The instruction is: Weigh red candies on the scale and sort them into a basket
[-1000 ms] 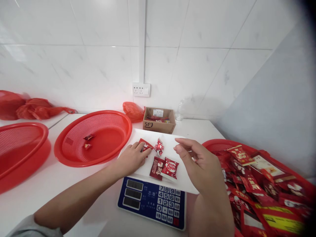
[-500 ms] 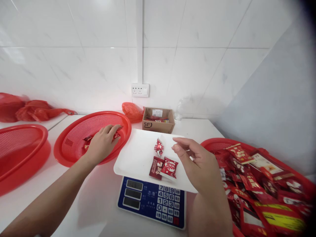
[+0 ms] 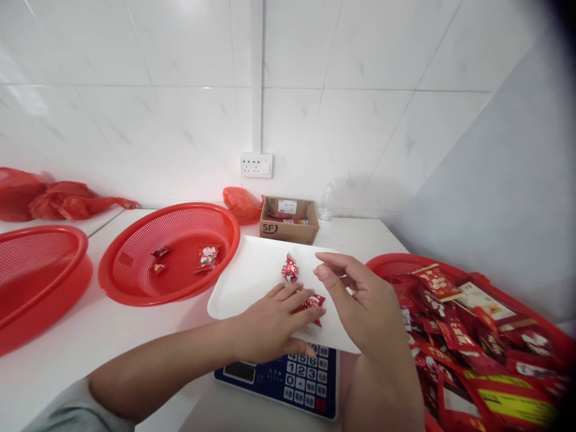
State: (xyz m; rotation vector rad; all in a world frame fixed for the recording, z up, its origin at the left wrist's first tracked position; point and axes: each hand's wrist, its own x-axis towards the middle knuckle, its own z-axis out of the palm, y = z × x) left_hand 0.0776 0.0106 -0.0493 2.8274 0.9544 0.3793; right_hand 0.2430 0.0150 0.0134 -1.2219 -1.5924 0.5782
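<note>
While the left hand (image 3: 276,324) lies over the square red wrapped packet (image 3: 317,302), at four o'clock on the white plastic tray (image 3: 245,276), seemingly for picking, its grip is unclear; the half-open right hand (image 3: 366,300), at three o'clock, seems empty. Next move needs gentle pinch.

Two hands (image 3: 270,321), three red baskets (image 3: 45,312), one white tray (image 3: 252,270), one scale (image 3: 270,387), one cardboard box (image 3: 290,232), one socket panel (image 3: 256,165); three packets (image 3: 207,258) in the middle basket (image 3: 182,285), two visible on the tray
</note>
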